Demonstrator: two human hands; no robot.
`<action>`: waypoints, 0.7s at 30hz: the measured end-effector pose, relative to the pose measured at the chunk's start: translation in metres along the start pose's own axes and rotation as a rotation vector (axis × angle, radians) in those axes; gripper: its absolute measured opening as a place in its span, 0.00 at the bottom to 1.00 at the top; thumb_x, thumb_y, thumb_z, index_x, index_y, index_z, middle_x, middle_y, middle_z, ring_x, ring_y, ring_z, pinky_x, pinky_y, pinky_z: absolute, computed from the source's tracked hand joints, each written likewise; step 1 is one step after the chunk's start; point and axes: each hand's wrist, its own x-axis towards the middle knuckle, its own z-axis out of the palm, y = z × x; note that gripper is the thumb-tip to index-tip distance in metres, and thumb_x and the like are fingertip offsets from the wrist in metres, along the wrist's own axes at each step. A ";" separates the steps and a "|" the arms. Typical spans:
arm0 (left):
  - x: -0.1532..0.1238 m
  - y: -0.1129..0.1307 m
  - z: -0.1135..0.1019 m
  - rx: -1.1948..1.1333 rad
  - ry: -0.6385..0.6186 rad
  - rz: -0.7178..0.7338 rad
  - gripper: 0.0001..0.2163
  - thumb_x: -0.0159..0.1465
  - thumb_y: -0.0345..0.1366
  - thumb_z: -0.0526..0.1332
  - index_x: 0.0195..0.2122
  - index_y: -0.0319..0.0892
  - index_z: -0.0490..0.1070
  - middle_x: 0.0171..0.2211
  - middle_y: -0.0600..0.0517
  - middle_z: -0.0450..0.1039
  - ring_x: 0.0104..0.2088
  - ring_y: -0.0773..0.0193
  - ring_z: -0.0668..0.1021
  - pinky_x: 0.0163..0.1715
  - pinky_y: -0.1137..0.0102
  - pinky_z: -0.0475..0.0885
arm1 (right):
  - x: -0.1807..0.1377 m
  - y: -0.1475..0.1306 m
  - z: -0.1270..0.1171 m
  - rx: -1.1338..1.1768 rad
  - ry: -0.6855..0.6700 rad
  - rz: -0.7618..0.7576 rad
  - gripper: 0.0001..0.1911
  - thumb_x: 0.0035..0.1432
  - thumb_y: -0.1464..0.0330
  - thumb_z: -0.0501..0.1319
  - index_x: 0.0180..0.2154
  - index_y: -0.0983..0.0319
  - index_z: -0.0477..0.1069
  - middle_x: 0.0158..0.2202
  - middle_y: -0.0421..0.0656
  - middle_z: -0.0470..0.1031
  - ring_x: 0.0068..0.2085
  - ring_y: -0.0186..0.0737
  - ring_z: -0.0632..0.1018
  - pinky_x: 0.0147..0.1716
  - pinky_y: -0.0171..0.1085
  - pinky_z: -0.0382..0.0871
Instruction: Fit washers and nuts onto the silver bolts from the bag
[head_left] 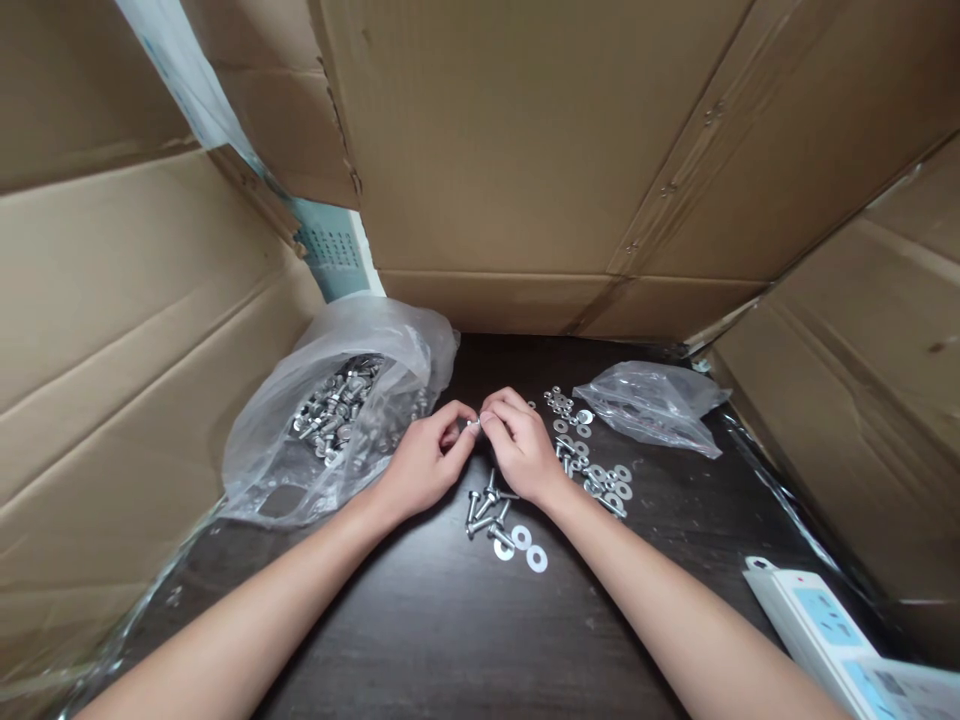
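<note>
My left hand and my right hand meet over the middle of the dark table. Thumb and fingers of both are closed in a pinch around a small silver metal fastener, mostly hidden by the fingertips. Just below the hands lies a small pile of bolts, with a few flat washers beside it. To the right of my right hand, more washers, small nuts and bolts are scattered together.
A clear plastic bag full of bolts lies open at the left. Another clear bag, crumpled, sits at the back right. A white power strip is at the lower right. Cardboard walls enclose the dark table.
</note>
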 end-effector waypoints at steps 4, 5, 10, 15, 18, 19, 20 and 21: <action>0.000 0.000 0.000 -0.011 0.000 0.007 0.09 0.70 0.40 0.55 0.40 0.42 0.70 0.21 0.60 0.55 0.24 0.66 0.62 0.28 0.72 0.59 | 0.000 -0.001 -0.002 0.012 0.016 0.005 0.11 0.65 0.71 0.53 0.28 0.58 0.63 0.35 0.43 0.69 0.39 0.42 0.73 0.41 0.41 0.67; 0.000 0.000 0.000 -0.011 -0.001 0.008 0.09 0.70 0.40 0.55 0.40 0.42 0.70 0.21 0.60 0.55 0.24 0.66 0.62 0.28 0.72 0.59 | 0.000 -0.001 -0.002 0.013 0.015 0.001 0.10 0.63 0.71 0.53 0.28 0.58 0.63 0.35 0.43 0.68 0.39 0.42 0.73 0.41 0.41 0.67; 0.000 0.000 0.001 -0.002 -0.010 0.013 0.08 0.70 0.39 0.55 0.40 0.42 0.70 0.21 0.60 0.55 0.23 0.67 0.62 0.28 0.72 0.59 | 0.000 0.002 -0.001 0.018 -0.013 -0.026 0.09 0.62 0.72 0.54 0.28 0.58 0.60 0.36 0.44 0.68 0.40 0.43 0.73 0.42 0.42 0.67; 0.000 -0.002 0.000 0.003 -0.013 0.024 0.08 0.69 0.38 0.55 0.40 0.41 0.71 0.20 0.61 0.55 0.23 0.68 0.62 0.28 0.72 0.59 | 0.000 0.006 0.001 0.016 -0.027 -0.024 0.11 0.64 0.71 0.53 0.28 0.59 0.63 0.37 0.45 0.69 0.40 0.42 0.73 0.43 0.41 0.67; 0.000 -0.002 0.001 0.006 -0.012 0.027 0.08 0.70 0.39 0.55 0.40 0.41 0.71 0.20 0.61 0.55 0.23 0.68 0.62 0.27 0.72 0.58 | 0.000 0.007 0.001 0.005 -0.038 -0.018 0.13 0.66 0.70 0.52 0.28 0.60 0.65 0.37 0.45 0.70 0.40 0.42 0.74 0.43 0.41 0.67; 0.000 -0.002 0.001 0.009 -0.011 0.024 0.09 0.70 0.39 0.55 0.40 0.41 0.71 0.20 0.61 0.55 0.23 0.68 0.62 0.27 0.72 0.58 | 0.000 0.006 0.001 0.000 -0.040 -0.019 0.14 0.67 0.70 0.51 0.28 0.60 0.65 0.37 0.45 0.70 0.40 0.41 0.74 0.42 0.41 0.67; 0.001 -0.002 0.001 0.010 -0.010 0.021 0.09 0.70 0.39 0.55 0.40 0.41 0.71 0.20 0.60 0.56 0.23 0.67 0.62 0.27 0.72 0.58 | 0.000 0.006 0.001 -0.004 -0.039 -0.019 0.14 0.67 0.70 0.51 0.28 0.60 0.65 0.37 0.44 0.70 0.40 0.41 0.74 0.42 0.41 0.67; 0.001 -0.002 0.001 0.011 -0.010 0.019 0.09 0.70 0.39 0.55 0.41 0.41 0.71 0.20 0.60 0.56 0.23 0.67 0.63 0.27 0.72 0.59 | 0.000 0.005 0.001 -0.008 -0.036 -0.017 0.14 0.68 0.70 0.51 0.27 0.60 0.65 0.36 0.44 0.69 0.39 0.41 0.74 0.42 0.40 0.66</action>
